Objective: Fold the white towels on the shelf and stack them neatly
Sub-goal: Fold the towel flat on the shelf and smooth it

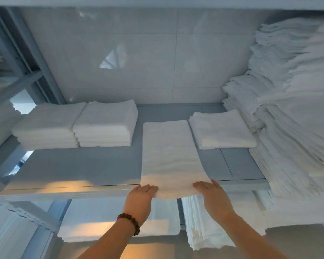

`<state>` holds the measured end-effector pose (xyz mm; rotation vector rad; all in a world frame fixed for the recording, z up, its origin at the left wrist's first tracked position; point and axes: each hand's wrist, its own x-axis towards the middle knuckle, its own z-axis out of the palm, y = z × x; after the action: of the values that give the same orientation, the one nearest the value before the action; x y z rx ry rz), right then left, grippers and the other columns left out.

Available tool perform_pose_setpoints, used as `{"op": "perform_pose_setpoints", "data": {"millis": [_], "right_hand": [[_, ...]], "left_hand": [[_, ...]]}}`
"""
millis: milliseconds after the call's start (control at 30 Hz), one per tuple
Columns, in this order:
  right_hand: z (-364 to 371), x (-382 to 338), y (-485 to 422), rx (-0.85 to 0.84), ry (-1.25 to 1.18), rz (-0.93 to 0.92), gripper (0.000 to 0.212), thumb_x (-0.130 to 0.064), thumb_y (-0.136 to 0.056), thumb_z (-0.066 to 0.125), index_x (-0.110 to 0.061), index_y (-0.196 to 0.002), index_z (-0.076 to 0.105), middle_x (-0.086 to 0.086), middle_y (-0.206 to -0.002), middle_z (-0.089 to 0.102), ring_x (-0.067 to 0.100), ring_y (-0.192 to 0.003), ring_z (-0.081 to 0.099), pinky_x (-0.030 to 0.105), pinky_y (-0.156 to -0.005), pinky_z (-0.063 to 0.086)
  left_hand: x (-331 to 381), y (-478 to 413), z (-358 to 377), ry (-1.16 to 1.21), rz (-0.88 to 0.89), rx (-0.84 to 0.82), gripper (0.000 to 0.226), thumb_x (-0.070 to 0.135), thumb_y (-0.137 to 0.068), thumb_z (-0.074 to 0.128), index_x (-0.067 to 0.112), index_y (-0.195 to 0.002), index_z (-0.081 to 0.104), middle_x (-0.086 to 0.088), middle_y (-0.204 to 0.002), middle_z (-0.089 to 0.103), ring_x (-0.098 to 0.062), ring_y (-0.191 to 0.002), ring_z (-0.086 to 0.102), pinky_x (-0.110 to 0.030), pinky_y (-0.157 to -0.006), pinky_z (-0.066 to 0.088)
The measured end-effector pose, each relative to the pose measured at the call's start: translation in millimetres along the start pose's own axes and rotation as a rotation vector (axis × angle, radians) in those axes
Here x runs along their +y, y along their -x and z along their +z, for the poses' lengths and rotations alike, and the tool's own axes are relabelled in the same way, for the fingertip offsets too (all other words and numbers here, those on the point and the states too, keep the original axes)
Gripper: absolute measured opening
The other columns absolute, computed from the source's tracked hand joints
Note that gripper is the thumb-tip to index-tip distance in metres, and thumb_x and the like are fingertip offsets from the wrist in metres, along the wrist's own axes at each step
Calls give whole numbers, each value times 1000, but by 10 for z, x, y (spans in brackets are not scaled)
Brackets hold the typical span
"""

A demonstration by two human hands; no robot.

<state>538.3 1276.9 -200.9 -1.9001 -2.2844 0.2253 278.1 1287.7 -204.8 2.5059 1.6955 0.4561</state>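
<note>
Back wall [129, 62]: pale glossy tiles filled the upper middle of the frame, behind everything on the shelf.
Shelf [82, 165]: a grey board ran across the middle of the frame, with its front edge just above the hands.
Heap [292, 118]: a tall, loose pile of white towels took up the right side, from the upper right corner down to the shelf board.
Lower towels [118, 219]: flat white towels lay on a level beneath the shelf, at lower centre, with a second, thicker pile [200, 225] just to their right.
Left stacks: two neat folded stacks sat side by side and touching at centre left, one [47, 126] nearer the left edge and one [105, 124] beside it.
Long towel [170, 156]: the white towel being worked on lay in a narrow strip in the centre of the frame. It ran from the back of the shelf to the front edge, and its near end curved out past that edge.
Small pile [221, 129]: a low folded pile sat just right of the strip's far end, close to the heap.
Left hand [140, 197]: it lay palm down on the strip's near left corner, fingers laid fairly straight on top and thumb hidden.
Right hand [211, 193]: it lay palm down on the near right corner, fingers flat on the cloth and thumb spread along the towel's edge. The two hands were apart.
Bracelet [129, 221]: dark brown beads circled the left wrist.
</note>
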Motion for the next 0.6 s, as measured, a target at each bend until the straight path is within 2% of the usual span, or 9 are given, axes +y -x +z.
{"op": "perform_pose_setpoints", "data": {"millis": [33, 67, 133, 200, 233, 300, 433, 500, 600], "right_hand": [[-30, -48, 50, 41, -6, 14, 68, 12, -81, 37, -28, -135, 46, -13, -136, 51, 7, -131, 41, 22, -115, 1], [-58, -105, 111, 88, -17, 35, 64, 11, -82, 39, -28, -132, 49, -12, -133, 55, 11, -129, 44, 21, -114, 7], [-135, -243, 252, 179, -39, 84, 54, 8, -85, 49, -27, -125, 56, -8, -125, 61, 22, -127, 48, 25, -108, 32], [-231, -391, 408, 264, -45, 54, 50, 12, -72, 65, -20, -111, 67, -2, -106, 70, 30, -102, 64, 35, -84, 54], [-266, -452, 497, 323, -22, 16, 50, 14, -63, 72, -17, -103, 70, -1, -95, 72, 28, -84, 68, 35, -71, 58], [-335, -583, 674, 417, 26, -16, 50, 12, -53, 80, -15, -94, 71, -2, -83, 72, 23, -68, 67, 33, -59, 58], [-392, -779, 969, 607, 42, -31, 33, 3, -62, 82, -9, -90, 70, 2, -78, 71, 23, -66, 66, 35, -61, 57], [-426, -834, 1070, 691, 60, -66, 10, -10, -80, 67, -8, -89, 68, 2, -76, 70, 22, -64, 66, 33, -59, 56], [-506, -894, 1116, 766, 82, -89, 28, -24, -90, 45, -8, -90, 68, 3, -76, 69, 22, -66, 64, 33, -63, 54]], "left_hand": [[-6, 45, -96, -30, 7, 34, 63, -9, -43, 79, 26, -95, 73, 7, -85, 73, -14, -76, 69, -27, -75, 56], [-14, 94, -185, -20, 8, 40, 60, -9, -44, 80, 26, -92, 73, 8, -79, 72, -16, -69, 68, -27, -68, 57], [-35, 200, -347, 13, 19, 75, 48, -7, -57, 78, 23, -94, 73, 6, -79, 73, -20, -69, 68, -30, -65, 57], [-47, 339, -493, 19, 43, 132, 38, 1, -62, 81, 22, -92, 73, 5, -77, 73, -22, -68, 68, -33, -64, 57], [-46, 420, -567, 21, 59, 161, 34, 5, -64, 82, 23, -91, 73, 5, -75, 73, -23, -67, 68, -34, -64, 57], [-43, 588, -686, 64, 75, 192, 26, 9, -70, 79, 22, -92, 72, 4, -76, 73, -25, -69, 68, -35, -66, 57], [-14, 855, -866, 105, 98, 269, 15, 17, -82, 64, 19, -96, 71, 2, -83, 73, -24, -75, 68, -35, -70, 56], [19, 921, -953, 138, 102, 296, 18, 20, -84, 58, 18, -97, 71, 2, -86, 73, -22, -78, 68, -35, -72, 57], [47, 945, -1068, 178, 116, 368, 19, 19, -84, 57, 15, -97, 71, 2, -89, 73, -21, -78, 68, -34, -73, 56]]}}
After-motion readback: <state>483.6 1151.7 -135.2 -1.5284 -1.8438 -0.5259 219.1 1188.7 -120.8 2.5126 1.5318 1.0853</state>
